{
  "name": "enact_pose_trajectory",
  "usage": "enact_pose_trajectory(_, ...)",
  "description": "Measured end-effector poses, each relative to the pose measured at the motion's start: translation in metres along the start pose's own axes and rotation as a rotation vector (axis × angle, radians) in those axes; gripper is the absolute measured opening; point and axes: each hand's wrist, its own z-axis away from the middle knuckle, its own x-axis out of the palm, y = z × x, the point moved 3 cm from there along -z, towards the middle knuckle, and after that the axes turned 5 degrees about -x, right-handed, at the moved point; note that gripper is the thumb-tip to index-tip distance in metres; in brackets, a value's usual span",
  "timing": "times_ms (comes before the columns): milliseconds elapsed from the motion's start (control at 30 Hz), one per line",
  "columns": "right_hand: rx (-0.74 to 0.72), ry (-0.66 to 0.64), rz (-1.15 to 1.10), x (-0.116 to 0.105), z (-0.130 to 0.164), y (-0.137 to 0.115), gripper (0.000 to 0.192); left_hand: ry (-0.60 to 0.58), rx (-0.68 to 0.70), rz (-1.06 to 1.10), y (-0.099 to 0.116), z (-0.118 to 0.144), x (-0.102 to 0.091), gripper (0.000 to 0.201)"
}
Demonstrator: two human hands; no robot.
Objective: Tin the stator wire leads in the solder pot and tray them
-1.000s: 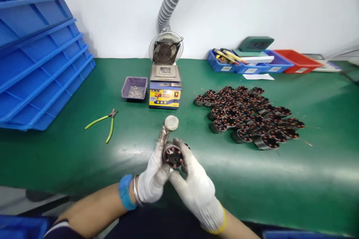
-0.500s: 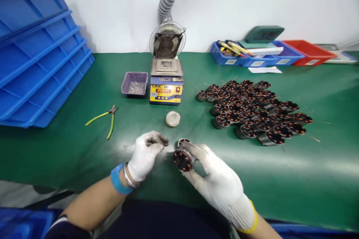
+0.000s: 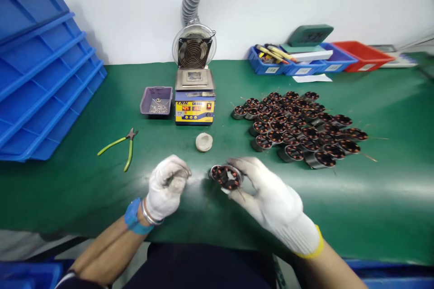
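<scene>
My right hand point(image 3: 267, 196), in a white glove, grips a round motor stator point(image 3: 226, 176) with copper windings, held just above the green table point(image 3: 356, 198). My left hand point(image 3: 167, 186), also gloved, is curled into a fist a little to the left of the stator, apart from it; a small grey thing shows at its fingertips, too blurred to name. A small white round pot point(image 3: 204, 142) sits on the table just beyond both hands.
A pile of several stators point(image 3: 298, 131) lies to the right. A yellow-and-blue solder pot point(image 3: 194, 99) with a fan point(image 3: 193, 52) and hose stands behind. Purple tray point(image 3: 156, 100), green-handled cutters point(image 3: 118, 145), stacked blue trays point(image 3: 40, 72) left; small bins point(image 3: 305, 61) far right.
My hands have come apart: the left one drew away to the left, closed, while the right one carried the stator slightly right and down toward the table.
</scene>
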Motion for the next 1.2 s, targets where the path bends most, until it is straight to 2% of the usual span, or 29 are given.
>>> enact_pose_trajectory(33,0.037,-0.013,0.009,-0.001,-0.007,0.006,0.041,0.057,-0.040,-0.040,-0.011,-0.002,-0.001,0.004)
enact_pose_trajectory(100,0.152,-0.053,0.026,0.001,-0.026,0.019,0.044,0.070,-0.111,-0.197,-0.036,-0.010,0.004,0.041)
enact_pose_trajectory(167,0.302,-0.124,0.041,0.006,-0.047,0.032,0.050,-0.005,-0.150,-0.374,-0.063,-0.018,0.014,0.084)
enact_pose_trajectory(233,0.401,-0.216,0.058,0.013,-0.066,0.040,0.054,-0.088,-0.171,-0.509,-0.084,-0.026,0.024,0.100)
enact_pose_trajectory(333,0.416,-0.339,0.107,0.024,-0.085,0.045,0.047,-0.151,-0.178,-0.586,-0.100,-0.036,0.036,0.099)
enact_pose_trajectory(433,0.392,-0.393,0.135,0.030,-0.090,0.046,0.042,-0.211,-0.132,-0.597,-0.101,-0.043,0.044,0.090)
enact_pose_trajectory(533,0.391,-0.398,0.162,0.031,-0.088,0.047,0.043,-0.275,-0.111,-0.596,-0.098,-0.046,0.047,0.077)
enact_pose_trajectory(667,0.364,-0.388,0.188,0.027,-0.086,0.044,0.043,-0.284,-0.130,-0.588,-0.096,-0.046,0.046,0.070)
enact_pose_trajectory(800,0.332,-0.274,0.240,0.014,-0.080,0.038,0.046,-0.282,-0.138,-0.579,-0.096,-0.045,0.045,0.070)
enact_pose_trajectory(900,0.230,-0.217,0.423,0.008,-0.076,0.031,0.041,-0.288,-0.126,-0.579,-0.095,-0.044,0.045,0.072)
enact_pose_trajectory(1033,0.046,-0.307,0.646,0.016,-0.079,0.019,0.030,-0.303,-0.135,-0.599,-0.095,-0.045,0.046,0.074)
enact_pose_trajectory(1200,0.087,-0.409,0.748,0.025,-0.084,0.011,0.029,-0.311,-0.142,-0.625,-0.096,-0.044,0.047,0.073)
